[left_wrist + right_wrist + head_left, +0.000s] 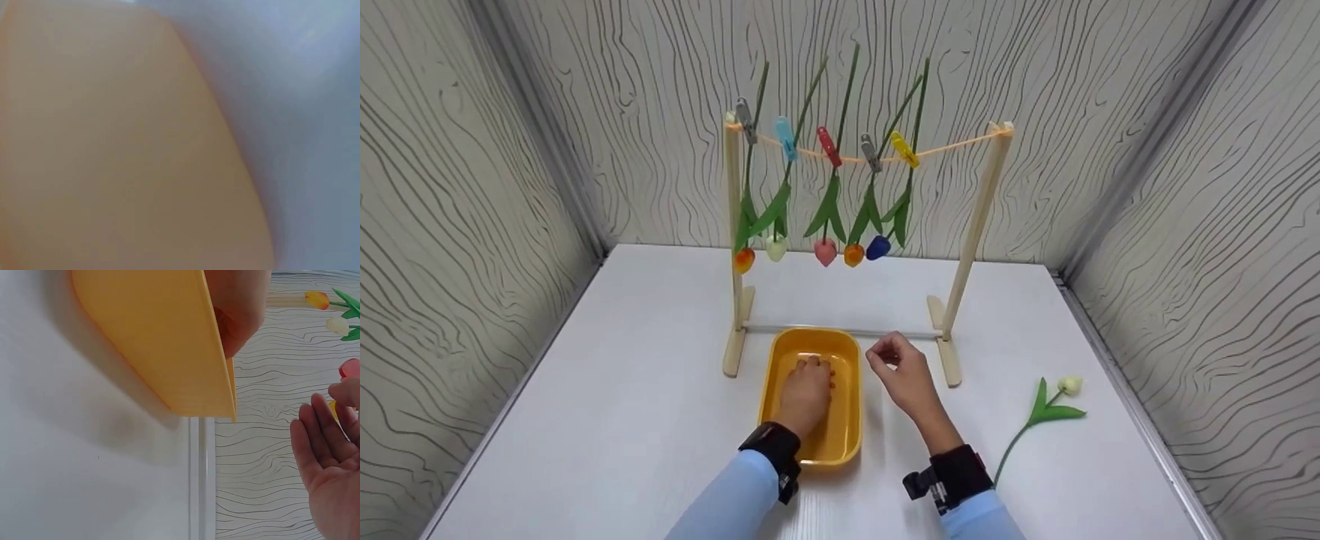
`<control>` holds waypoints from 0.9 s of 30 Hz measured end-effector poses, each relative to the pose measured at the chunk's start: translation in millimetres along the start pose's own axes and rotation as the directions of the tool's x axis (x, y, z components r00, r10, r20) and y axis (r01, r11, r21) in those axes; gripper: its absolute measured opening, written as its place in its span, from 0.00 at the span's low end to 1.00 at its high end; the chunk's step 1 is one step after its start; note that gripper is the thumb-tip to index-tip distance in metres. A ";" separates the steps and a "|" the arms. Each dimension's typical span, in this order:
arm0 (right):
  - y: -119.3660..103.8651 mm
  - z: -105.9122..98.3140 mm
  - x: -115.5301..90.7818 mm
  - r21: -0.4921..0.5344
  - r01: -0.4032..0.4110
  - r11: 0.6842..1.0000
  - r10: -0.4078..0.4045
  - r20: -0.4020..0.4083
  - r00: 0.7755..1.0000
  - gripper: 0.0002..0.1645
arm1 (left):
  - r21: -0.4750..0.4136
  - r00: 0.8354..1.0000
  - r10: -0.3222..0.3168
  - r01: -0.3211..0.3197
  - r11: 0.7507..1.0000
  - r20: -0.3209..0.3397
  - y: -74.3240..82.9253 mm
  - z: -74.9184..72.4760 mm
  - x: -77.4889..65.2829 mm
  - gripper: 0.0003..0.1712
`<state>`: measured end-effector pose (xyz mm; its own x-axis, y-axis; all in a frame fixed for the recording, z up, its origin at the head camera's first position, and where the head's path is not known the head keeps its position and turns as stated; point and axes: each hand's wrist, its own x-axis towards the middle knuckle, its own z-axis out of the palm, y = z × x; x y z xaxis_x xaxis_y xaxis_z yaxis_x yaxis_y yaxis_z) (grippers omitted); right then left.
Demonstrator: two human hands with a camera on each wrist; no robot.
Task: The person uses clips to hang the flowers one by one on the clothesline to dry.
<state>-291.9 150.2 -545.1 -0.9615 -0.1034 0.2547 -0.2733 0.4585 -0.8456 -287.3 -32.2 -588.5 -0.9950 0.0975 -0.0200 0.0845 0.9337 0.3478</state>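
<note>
My left hand point(805, 390) reaches down into a yellow tray point(851, 409), fingers bent towards its bottom. Small orange-red bits point(832, 379) show beside these fingers; most of that thing is hidden, and I cannot tell whether the fingers grip it. Right of the tray, my right hand point(906, 373) hovers with thumb and forefinger close together and nothing visible between them. In the right wrist view, the other fingers of the right hand point(329, 455) are loosely bent. The left wrist view is filled by blurred, close skin.
Behind the tray stands a wooden frame point(979, 225) with an orange string point(952, 146). Several tulips, including a pink tulip point(825, 252), hang upside down from it by clothespins, such as a red clothespin point(829, 146). A white tulip point(1069, 385) lies on the table at right.
</note>
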 end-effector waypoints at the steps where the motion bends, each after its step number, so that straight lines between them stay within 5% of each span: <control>1: -0.2 0.3 0.7 0.001 0.004 1.000 -0.004 0.002 1.000 0.02 | -0.007 1.000 0.002 -0.002 1.000 0.010 -0.3 0.1 0.2 0.10; 8: 0.1 1.1 3.2 -0.004 0.014 1.000 -0.014 -0.001 1.000 0.03 | -0.078 0.999 0.043 -0.044 0.996 -0.020 -5.3 1.3 2.2 0.03; 12: 1.4 1.2 2.4 -0.024 0.028 0.999 -0.028 -0.002 1.000 0.03 | -0.235 1.000 0.006 -0.005 0.972 0.003 -5.9 -1.5 1.4 0.04; 16: 1.1 1.2 2.7 -0.018 0.019 1.000 -0.019 0.004 1.000 0.03 | -0.433 0.997 -0.064 0.081 0.898 0.052 -3.5 -6.4 -1.1 0.12; 20: 0.9 0.9 4.1 -0.025 0.002 1.000 -0.002 0.007 1.000 0.02 | -0.557 0.997 -0.069 0.072 0.828 0.026 -0.2 -13.4 -3.7 0.20; 23: 0.2 0.1 4.7 -0.029 0.001 1.000 -0.001 0.008 1.000 0.02 | -0.648 0.997 -0.078 0.063 0.759 0.004 1.2 -20.5 -6.1 0.20; 27: -2.6 -1.9 4.4 -0.022 -0.007 1.000 0.007 0.007 1.000 0.02 | -0.773 0.997 -0.078 0.049 0.632 -0.001 2.6 -30.5 -8.3 0.20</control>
<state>-295.3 150.3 -540.9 -0.9635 -0.1062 0.2457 -0.2661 0.4788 -0.8366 -280.4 -41.1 -558.9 -0.9986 0.0245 -0.0464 -0.0357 0.3291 0.9436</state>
